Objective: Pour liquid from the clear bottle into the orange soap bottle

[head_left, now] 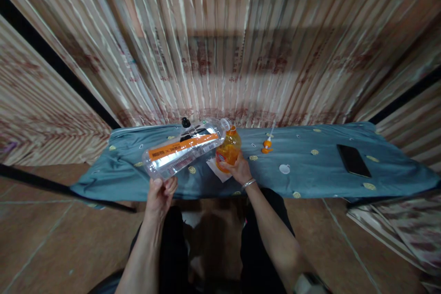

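My left hand (pixel 161 193) is closed on the lower end of a large clear plastic bottle (pixel 186 147) with an orange label. That bottle lies tilted in the air, its mouth at the neck of an orange pump bottle (pixel 229 149); whether liquid flows between them I cannot tell. My right hand (pixel 240 169), a silver bangle at its wrist, wraps round the orange bottle, which stands upright without its pump. Beneath it is a white sheet of paper (pixel 220 173). The orange pump head (pixel 267 143) with its clear tube lies on the cloth to the right.
A black cap (pixel 185 122) lies near the back edge of the narrow table, which a blue-green patterned cloth (pixel 310 179) covers. A dark phone (pixel 353 161) rests at the right. Behind the table hangs a striped curtain (pixel 220 55), with black frame bars (pixel 65 64) at the sides.
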`<state>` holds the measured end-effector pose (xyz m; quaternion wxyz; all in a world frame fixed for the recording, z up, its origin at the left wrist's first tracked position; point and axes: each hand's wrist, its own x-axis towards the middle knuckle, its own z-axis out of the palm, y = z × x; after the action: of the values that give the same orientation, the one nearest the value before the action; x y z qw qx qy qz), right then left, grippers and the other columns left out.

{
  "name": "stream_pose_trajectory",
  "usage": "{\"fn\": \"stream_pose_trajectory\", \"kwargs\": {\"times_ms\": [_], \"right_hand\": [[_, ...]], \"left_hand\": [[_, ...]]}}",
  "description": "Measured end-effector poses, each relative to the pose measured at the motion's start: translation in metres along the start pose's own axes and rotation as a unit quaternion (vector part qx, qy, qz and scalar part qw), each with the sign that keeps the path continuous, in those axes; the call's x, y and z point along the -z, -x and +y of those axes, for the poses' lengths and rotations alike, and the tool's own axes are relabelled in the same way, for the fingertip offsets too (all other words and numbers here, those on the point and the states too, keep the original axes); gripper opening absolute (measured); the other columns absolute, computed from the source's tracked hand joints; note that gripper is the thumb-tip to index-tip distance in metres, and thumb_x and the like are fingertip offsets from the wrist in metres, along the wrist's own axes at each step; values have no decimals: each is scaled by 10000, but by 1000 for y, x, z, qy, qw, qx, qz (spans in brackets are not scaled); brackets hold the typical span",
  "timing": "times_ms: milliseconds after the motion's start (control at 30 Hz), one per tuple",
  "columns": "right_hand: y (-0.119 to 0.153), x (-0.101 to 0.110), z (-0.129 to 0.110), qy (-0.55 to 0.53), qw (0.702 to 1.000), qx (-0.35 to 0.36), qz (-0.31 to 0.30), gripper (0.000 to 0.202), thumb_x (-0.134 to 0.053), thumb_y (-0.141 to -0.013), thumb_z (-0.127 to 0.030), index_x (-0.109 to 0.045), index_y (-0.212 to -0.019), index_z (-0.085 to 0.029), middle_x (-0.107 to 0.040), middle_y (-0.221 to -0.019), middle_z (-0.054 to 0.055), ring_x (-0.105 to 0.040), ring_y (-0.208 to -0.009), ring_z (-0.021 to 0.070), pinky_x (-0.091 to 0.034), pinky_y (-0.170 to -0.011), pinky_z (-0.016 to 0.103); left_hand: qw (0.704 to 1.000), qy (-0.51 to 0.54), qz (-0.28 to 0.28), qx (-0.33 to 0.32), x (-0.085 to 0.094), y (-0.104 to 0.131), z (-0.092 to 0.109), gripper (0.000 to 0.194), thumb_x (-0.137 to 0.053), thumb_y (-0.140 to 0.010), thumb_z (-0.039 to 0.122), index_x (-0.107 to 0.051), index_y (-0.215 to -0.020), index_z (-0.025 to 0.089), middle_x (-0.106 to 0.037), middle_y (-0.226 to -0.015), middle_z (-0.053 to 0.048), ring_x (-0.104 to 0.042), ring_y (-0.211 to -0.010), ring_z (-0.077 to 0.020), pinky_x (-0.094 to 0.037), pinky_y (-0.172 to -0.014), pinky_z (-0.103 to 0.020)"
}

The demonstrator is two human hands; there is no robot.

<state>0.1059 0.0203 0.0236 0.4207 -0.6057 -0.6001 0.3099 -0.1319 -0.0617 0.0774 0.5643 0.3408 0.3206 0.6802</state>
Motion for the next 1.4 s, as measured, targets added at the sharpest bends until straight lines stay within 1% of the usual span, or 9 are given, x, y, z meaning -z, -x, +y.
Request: {"fn": "stream_pose_trajectory", "kwargs": {"times_ms": [300, 433, 600, 733, 833, 1033, 1133, 1300, 1400], "right_hand": [[-2, -1, 3, 22, 1000, -12, -4, 657, -763, -672, -380, -456, -1215, -169, -688, -1106, 122, -675, -1014, 276, -531, -887, 415], [-3, 0, 5, 23, 1000, -7, -1, 646, -763, -661, -394, -465, -1194, -183, -689, -1093, 111, -672, -1015, 280, -530, -886, 432], [-2, 0, 5, 13, 1000, 2, 5, 622, -759, -662, -399, -479, -1178, -195, -694, -1074, 91, -680, -994, 266, -537, -879, 408], [-2, 1, 4, 28, 1000, -3, 0, 657, -757, -669, -409, -465, -1205, -167, -688, -1093, 125, -670, -1021, 284, -531, -889, 420], [-2, 1, 5, 34, 999, 5, -7, 659, -747, -683, -423, -456, -1217, -170, -686, -1104, 130, -673, -1014, 281, -534, -880, 415], [-3, 1, 7, 34, 999, 1, 0, 665, -771, -666, -432, -467, -1200, -176, -694, -1078, 129, -680, -994, 290, -539, -869, 417], [-2, 0, 5, 15, 1000, 14, 6, 654, -777, -664, -411, -472, -1199, -189, -683, -1116, 126, -670, -1027, 284, -535, -894, 411], [-2, 0, 2, 26, 1000, -1, 4, 632, -775, -667, -372, -477, -1189, -174, -692, -1096, 126, -678, -1008, 281, -537, -891, 412], [-2, 1, 1, 34, 999, -8, 3, 650, -772, -666, -380, -468, -1201, -168, -694, -1094, 124, -681, -1005, 286, -539, -884, 418]], "left_hand": [[1000, 13, 9, 3, 0, -2, -2, 527, -849, -527, 503, -461, -647, 167, -378, -467, 67, -264, -376, -28, -174, -363, -160], [1000, 19, 7, 3, 0, -3, -4, 527, -846, -537, 499, -453, -654, 168, -373, -478, 69, -260, -376, -28, -191, -359, -160], [1000, 24, 3, 6, 0, -4, -4, 510, -842, -545, 498, -478, -679, 166, -363, -479, 74, -260, -377, -32, -190, -354, -162], [1000, 24, -3, 10, 1, -4, -3, 501, -843, -542, 497, -487, -635, 157, -361, -471, 68, -264, -379, -29, -199, -355, -160], [1000, 25, -6, 10, 1, -4, -3, 498, -839, -551, 500, -486, -618, 156, -357, -472, 65, -261, -380, -29, -206, -354, -159], [1000, 27, -9, 10, 2, -4, -4, 502, -829, -566, 504, -467, -616, 159, -347, -488, 68, -254, -384, -26, -213, -353, -159], [1000, 26, -11, 8, 1, -4, -4, 493, -833, -557, 503, -498, -667, 159, -353, -501, 70, -263, -390, -23, -203, -354, -151], [1000, 19, -15, 3, -1, -5, -3, 488, -833, -550, 506, -545, -724, 153, -409, -510, 58, -269, -390, -19, -206, -361, -154], [1000, 15, -13, -8, -4, -5, -2, 488, -828, -561, 496, -585, -807, 151, -445, -518, 48, -270, -383, -20, -206, -363, -161]]}}
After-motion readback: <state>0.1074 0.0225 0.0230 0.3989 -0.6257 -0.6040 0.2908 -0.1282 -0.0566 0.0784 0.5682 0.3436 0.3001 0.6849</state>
